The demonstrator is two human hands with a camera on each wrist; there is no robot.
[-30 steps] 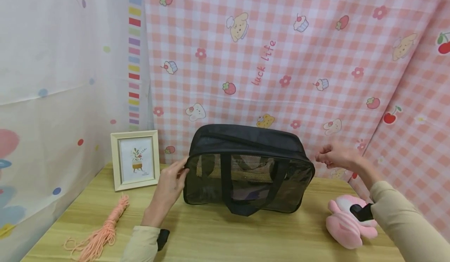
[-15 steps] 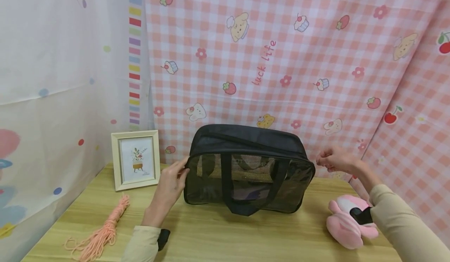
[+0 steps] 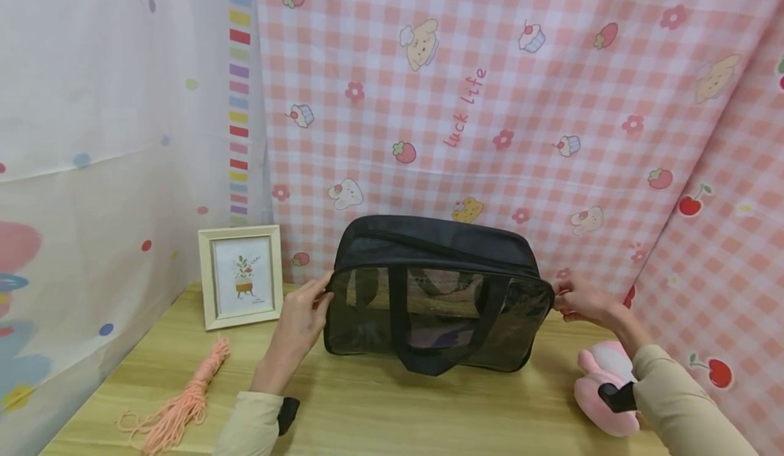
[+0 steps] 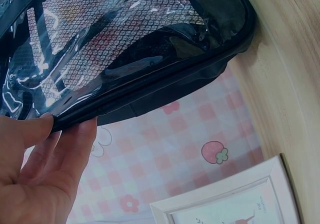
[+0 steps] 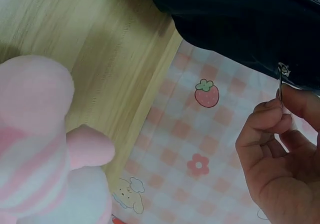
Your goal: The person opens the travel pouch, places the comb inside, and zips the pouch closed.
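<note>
A black bag [image 3: 429, 333] with a see-through front, mesh inside and a hanging strap handle stands upright on the wooden table. At its left upper corner my left hand [image 3: 300, 320] pinches the black edge; in the left wrist view, the thumb [image 4: 37, 130] lies on the front side and the fingers behind. By the right upper corner is my right hand [image 3: 584, 304]. The right wrist view shows that hand [image 5: 285, 149] pinching a small metal zipper pull [image 5: 280, 86] between thumb and fingers. The pull hangs from the slider at the bag's dark end [image 5: 235, 29].
A cream picture frame [image 3: 275, 306] stands left of the bag. In front of it lies a bundle of peach cord [image 3: 190, 401]. A pink plush toy [image 3: 603, 391] sits at the right, partly behind my right forearm. Patterned cloths [image 3: 380, 116] hang behind the table [image 3: 367, 408].
My right hand has come down and in against the bag's right upper corner. The left hand keeps its hold on the left corner. The head view has shifted slightly.
</note>
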